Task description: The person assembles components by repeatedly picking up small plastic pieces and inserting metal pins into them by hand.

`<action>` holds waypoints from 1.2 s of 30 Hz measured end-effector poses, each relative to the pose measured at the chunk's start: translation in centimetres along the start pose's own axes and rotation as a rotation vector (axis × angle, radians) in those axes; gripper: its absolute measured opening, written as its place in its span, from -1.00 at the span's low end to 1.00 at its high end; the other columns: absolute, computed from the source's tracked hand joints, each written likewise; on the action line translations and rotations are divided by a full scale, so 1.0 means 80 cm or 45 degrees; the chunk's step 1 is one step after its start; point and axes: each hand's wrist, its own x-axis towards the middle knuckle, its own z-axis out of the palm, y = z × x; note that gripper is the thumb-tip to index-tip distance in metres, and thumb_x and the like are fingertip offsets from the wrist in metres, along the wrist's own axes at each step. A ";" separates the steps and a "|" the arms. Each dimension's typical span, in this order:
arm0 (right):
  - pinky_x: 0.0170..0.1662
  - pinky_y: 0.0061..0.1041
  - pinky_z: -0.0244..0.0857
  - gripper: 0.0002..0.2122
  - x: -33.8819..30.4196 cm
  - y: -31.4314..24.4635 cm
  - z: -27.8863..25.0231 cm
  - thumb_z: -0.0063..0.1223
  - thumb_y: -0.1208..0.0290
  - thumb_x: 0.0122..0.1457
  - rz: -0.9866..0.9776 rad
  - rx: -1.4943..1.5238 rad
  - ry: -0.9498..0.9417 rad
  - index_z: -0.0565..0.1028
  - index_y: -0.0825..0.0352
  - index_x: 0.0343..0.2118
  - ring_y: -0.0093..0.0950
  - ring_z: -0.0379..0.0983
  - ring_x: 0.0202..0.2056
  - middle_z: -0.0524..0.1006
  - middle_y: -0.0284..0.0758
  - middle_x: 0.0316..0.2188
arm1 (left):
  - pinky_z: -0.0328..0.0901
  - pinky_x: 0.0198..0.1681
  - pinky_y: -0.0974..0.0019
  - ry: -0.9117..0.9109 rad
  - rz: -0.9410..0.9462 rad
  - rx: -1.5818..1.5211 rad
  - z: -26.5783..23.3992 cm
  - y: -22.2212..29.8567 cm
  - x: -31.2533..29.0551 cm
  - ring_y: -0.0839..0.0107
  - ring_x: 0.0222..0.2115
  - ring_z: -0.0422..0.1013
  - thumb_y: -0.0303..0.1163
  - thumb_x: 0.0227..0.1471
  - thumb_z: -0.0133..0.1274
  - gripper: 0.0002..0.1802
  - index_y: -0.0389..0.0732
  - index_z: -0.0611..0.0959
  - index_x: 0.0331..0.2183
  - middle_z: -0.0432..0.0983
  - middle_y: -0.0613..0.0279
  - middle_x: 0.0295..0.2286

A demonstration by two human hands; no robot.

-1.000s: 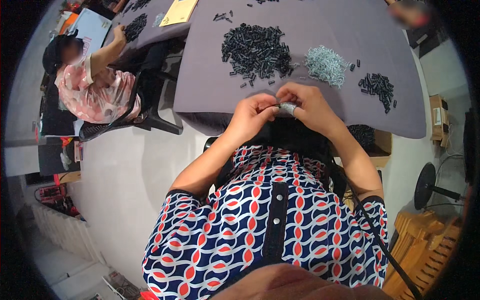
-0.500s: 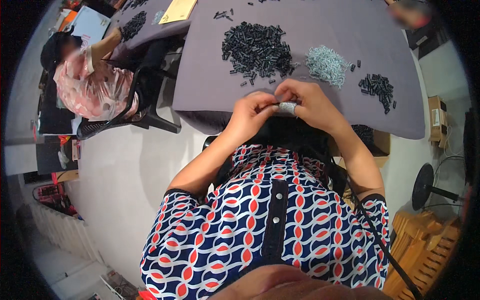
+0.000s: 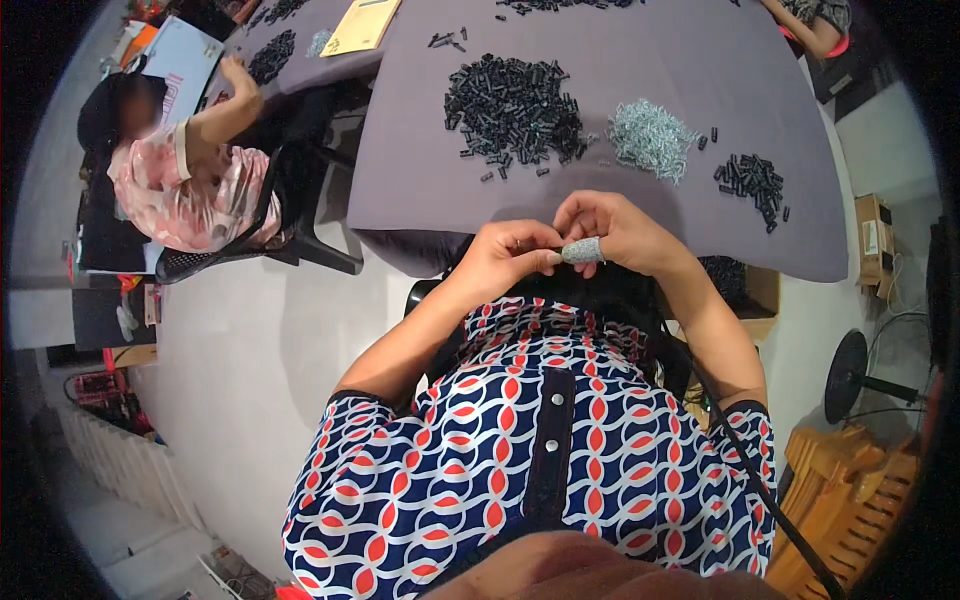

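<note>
Both my hands meet just off the near edge of the cloth-covered table, above my lap. My left hand [image 3: 503,262] is closed in a pinch, its thumb and forefinger at a small dark piece mostly hidden by the fingertips. My right hand [image 3: 632,238] closes on the same spot from the other side. A grey speckled finger cover [image 3: 582,251] sits on the right thumb. Just beyond the hands lie a large heap of small black tubular parts [image 3: 512,108] and a heap of small silver metal pieces [image 3: 650,140]. To their right is a smaller pile of black parts [image 3: 750,177].
A co-worker [image 3: 195,190] sits on a black chair [image 3: 265,240] at the left, by another table. A yellow envelope [image 3: 362,25] lies at the far left. Another person's arm [image 3: 810,30] shows at the far right. An open cardboard box [image 3: 762,290] stands under the table's right side.
My hands have come slightly nearer to me, still together, and the right thumb's cover shows more fully. The left co-worker's forearm has risen, and the far-right person's arm has shifted.
</note>
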 end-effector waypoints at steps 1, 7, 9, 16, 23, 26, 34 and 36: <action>-0.46 -0.65 0.41 -0.76 0.002 0.000 -0.001 0.19 0.54 0.10 0.005 0.008 0.003 0.41 0.39 -0.18 -0.61 0.50 -0.50 0.54 -0.36 -0.47 | 0.41 -0.30 0.47 -0.003 -0.008 -0.003 -0.001 0.005 0.001 0.53 -0.40 0.50 -0.59 0.09 0.11 -0.83 -0.37 0.62 -0.21 0.58 0.26 -0.40; -0.45 -0.64 0.42 -0.83 0.016 -0.002 0.013 0.13 0.53 0.16 0.024 -0.005 0.279 0.46 0.41 -0.21 -0.62 0.50 -0.51 0.56 -0.35 -0.45 | 0.34 -0.38 0.52 0.217 -0.063 0.105 -0.001 0.024 0.010 0.61 -0.48 0.43 -0.60 0.09 0.08 -0.90 -0.35 0.61 -0.29 0.54 0.32 -0.47; -0.45 -0.62 0.41 -0.86 0.021 -0.005 0.014 0.10 0.54 0.17 -0.044 -0.035 0.343 0.50 0.43 -0.22 -0.61 0.49 -0.50 0.57 -0.34 -0.45 | 0.36 -0.37 0.51 0.237 -0.073 0.132 -0.007 0.025 0.011 0.60 -0.46 0.44 -0.58 0.09 0.10 -0.88 -0.35 0.62 -0.26 0.56 0.31 -0.45; -0.33 -0.65 0.43 -0.86 0.029 -0.016 0.015 0.05 0.56 0.22 -0.127 0.108 0.456 0.53 0.39 -0.17 -0.65 0.49 -0.41 0.58 -0.37 -0.38 | 0.38 -0.40 0.52 0.297 -0.108 -0.140 -0.022 0.026 0.022 0.60 -0.46 0.47 -0.54 0.09 0.14 -0.86 -0.32 0.64 -0.25 0.59 0.29 -0.43; -0.14 -0.60 0.37 -0.77 0.033 -0.019 0.025 -0.02 0.69 0.10 -0.350 -0.389 0.418 0.56 0.42 -0.18 -0.57 0.47 -0.21 0.47 -0.38 -0.22 | 0.39 -0.37 0.52 0.274 -0.219 -0.376 -0.041 0.024 0.023 0.57 -0.45 0.49 -0.52 0.10 0.14 -0.84 -0.32 0.63 -0.23 0.62 0.25 -0.40; -0.13 -0.54 0.36 -0.77 0.040 -0.027 0.014 -0.02 0.68 0.09 -0.352 -0.486 0.383 0.55 0.41 -0.17 -0.54 0.48 -0.20 0.48 -0.36 -0.23 | 0.40 -0.36 0.51 0.291 -0.161 -0.399 -0.054 0.016 0.018 0.54 -0.46 0.50 -0.53 0.09 0.14 -0.83 -0.30 0.64 -0.22 0.63 0.22 -0.39; -0.16 -0.25 0.38 -0.70 0.084 -0.039 -0.006 0.01 0.64 0.00 -0.348 -1.242 0.660 0.50 0.33 -0.15 -0.14 0.49 -0.21 0.48 -0.18 -0.23 | 0.47 -0.18 0.41 0.483 0.227 -0.355 -0.084 0.055 0.013 0.42 -0.30 0.57 -0.67 0.08 0.09 -0.82 -0.34 0.62 -0.21 0.63 0.12 -0.31; -0.16 -0.18 0.37 -0.68 0.096 -0.025 -0.004 0.05 0.64 -0.02 -0.268 -1.339 0.688 0.48 0.31 -0.14 -0.08 0.46 -0.19 0.47 -0.19 -0.21 | 0.46 -0.18 0.42 0.550 0.297 -0.228 -0.084 0.055 0.009 0.44 -0.30 0.56 -0.66 0.09 0.09 -0.82 -0.35 0.61 -0.21 0.63 0.13 -0.30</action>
